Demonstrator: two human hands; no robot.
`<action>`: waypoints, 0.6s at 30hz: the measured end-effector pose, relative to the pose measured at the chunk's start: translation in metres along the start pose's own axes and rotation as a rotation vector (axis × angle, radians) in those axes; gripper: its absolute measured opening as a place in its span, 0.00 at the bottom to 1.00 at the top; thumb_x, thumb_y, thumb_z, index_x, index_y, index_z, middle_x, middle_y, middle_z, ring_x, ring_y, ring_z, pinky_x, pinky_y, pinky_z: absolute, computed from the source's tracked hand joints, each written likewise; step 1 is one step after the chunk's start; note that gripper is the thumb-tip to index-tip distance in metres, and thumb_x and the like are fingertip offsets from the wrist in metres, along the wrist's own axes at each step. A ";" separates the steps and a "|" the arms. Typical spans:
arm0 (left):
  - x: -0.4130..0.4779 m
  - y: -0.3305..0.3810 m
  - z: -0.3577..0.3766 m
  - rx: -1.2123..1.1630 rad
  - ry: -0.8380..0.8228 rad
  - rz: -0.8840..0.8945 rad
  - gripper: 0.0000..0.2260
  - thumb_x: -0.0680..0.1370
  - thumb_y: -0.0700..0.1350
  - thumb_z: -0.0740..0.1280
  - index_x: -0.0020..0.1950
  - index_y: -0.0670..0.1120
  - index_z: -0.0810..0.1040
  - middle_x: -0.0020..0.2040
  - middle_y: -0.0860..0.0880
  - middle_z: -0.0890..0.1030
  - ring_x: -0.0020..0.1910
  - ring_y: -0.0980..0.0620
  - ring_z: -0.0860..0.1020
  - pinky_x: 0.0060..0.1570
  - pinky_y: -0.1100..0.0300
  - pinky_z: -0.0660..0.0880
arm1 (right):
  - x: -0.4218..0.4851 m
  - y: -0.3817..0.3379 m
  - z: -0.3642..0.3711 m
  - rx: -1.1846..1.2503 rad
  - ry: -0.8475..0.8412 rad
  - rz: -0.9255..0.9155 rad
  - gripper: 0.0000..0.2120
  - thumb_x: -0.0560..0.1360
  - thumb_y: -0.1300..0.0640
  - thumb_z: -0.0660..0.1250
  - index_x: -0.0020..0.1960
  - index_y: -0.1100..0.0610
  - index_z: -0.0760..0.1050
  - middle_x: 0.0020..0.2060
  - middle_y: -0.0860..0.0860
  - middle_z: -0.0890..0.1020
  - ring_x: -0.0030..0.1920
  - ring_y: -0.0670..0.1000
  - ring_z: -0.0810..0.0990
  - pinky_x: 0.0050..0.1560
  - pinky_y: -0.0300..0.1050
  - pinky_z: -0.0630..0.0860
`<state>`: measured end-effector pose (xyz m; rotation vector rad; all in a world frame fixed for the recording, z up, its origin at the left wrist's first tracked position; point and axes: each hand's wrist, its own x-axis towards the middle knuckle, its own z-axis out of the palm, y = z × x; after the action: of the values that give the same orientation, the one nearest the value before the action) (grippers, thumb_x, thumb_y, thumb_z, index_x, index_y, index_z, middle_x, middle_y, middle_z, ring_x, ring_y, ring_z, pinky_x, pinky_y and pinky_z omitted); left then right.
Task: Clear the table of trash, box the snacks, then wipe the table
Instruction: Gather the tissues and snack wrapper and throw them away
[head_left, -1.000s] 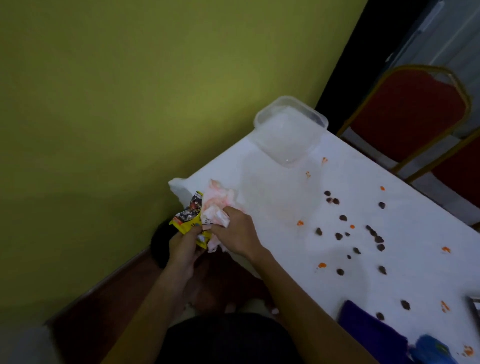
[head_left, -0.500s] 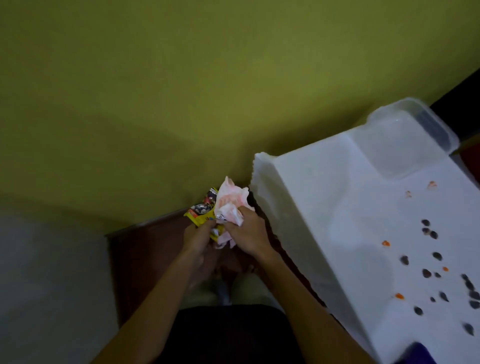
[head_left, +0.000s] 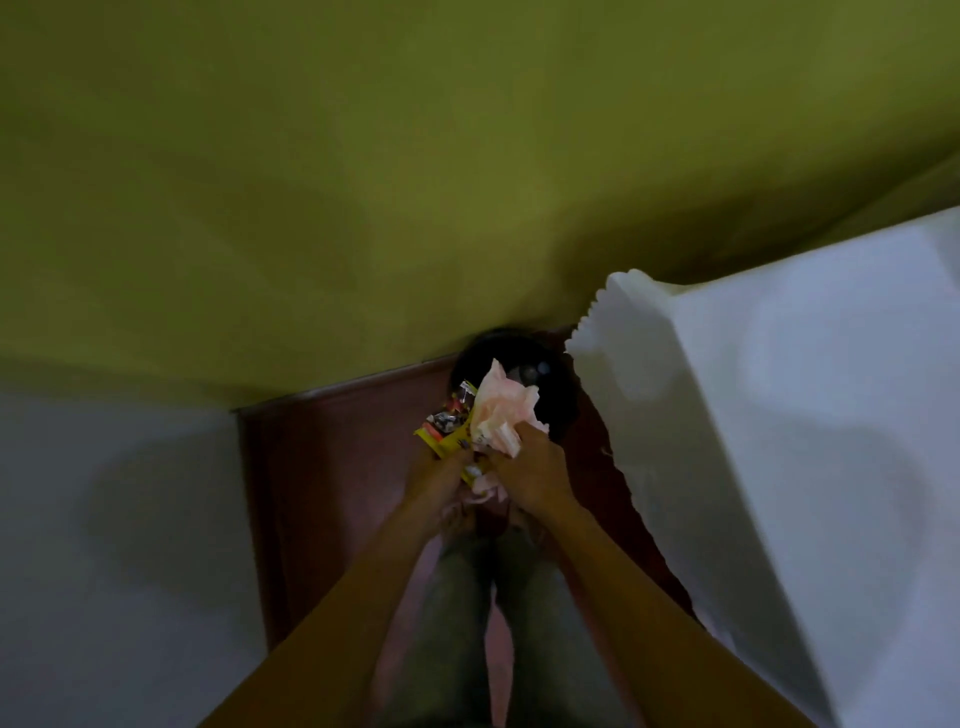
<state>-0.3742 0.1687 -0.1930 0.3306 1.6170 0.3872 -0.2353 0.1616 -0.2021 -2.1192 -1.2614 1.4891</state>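
Both hands hold a bundle of trash low beside the table. My left hand (head_left: 441, 475) grips a yellow snack wrapper (head_left: 448, 427). My right hand (head_left: 530, 475) grips crumpled pink-stained tissue (head_left: 501, 410) pressed against the wrapper. Just beyond the bundle, on the floor by the wall, stands a round black bin (head_left: 540, 374), partly hidden by the trash. The white-covered table (head_left: 779, 415) fills the right side; its top with the snacks is out of view.
A yellow-green wall (head_left: 415, 182) rises straight ahead. A strip of dark red-brown floor (head_left: 332, 467) runs between a pale floor area (head_left: 114, 545) on the left and the hanging tablecloth edge (head_left: 613, 415). My legs show below my arms.
My view has swung left and down, away from the tabletop; the clear container and scattered snacks have left the frame. Both hands carried the trash off the table corner toward the black bin.
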 end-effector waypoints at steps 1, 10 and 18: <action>0.021 -0.005 0.003 0.011 -0.001 -0.001 0.08 0.75 0.40 0.69 0.53 0.43 0.83 0.48 0.39 0.85 0.46 0.39 0.84 0.43 0.46 0.83 | 0.015 0.009 0.004 -0.005 -0.004 0.009 0.13 0.76 0.54 0.71 0.58 0.59 0.78 0.52 0.54 0.83 0.50 0.52 0.80 0.47 0.43 0.76; 0.202 -0.030 0.041 0.168 0.009 -0.005 0.05 0.75 0.46 0.70 0.44 0.45 0.82 0.45 0.42 0.83 0.47 0.43 0.81 0.47 0.50 0.80 | 0.168 0.094 0.036 -0.032 -0.040 0.096 0.15 0.77 0.51 0.71 0.59 0.58 0.77 0.51 0.53 0.81 0.48 0.50 0.79 0.43 0.39 0.72; 0.229 -0.018 0.046 0.405 -0.005 0.075 0.06 0.77 0.46 0.70 0.50 0.48 0.75 0.48 0.49 0.77 0.45 0.52 0.76 0.38 0.62 0.72 | 0.223 0.120 0.023 -0.096 -0.118 0.076 0.30 0.77 0.58 0.71 0.75 0.61 0.66 0.71 0.57 0.71 0.70 0.58 0.72 0.59 0.38 0.67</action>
<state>-0.3465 0.2545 -0.4098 0.6995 1.6770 0.1107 -0.1736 0.2556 -0.4297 -2.1910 -1.3310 1.6383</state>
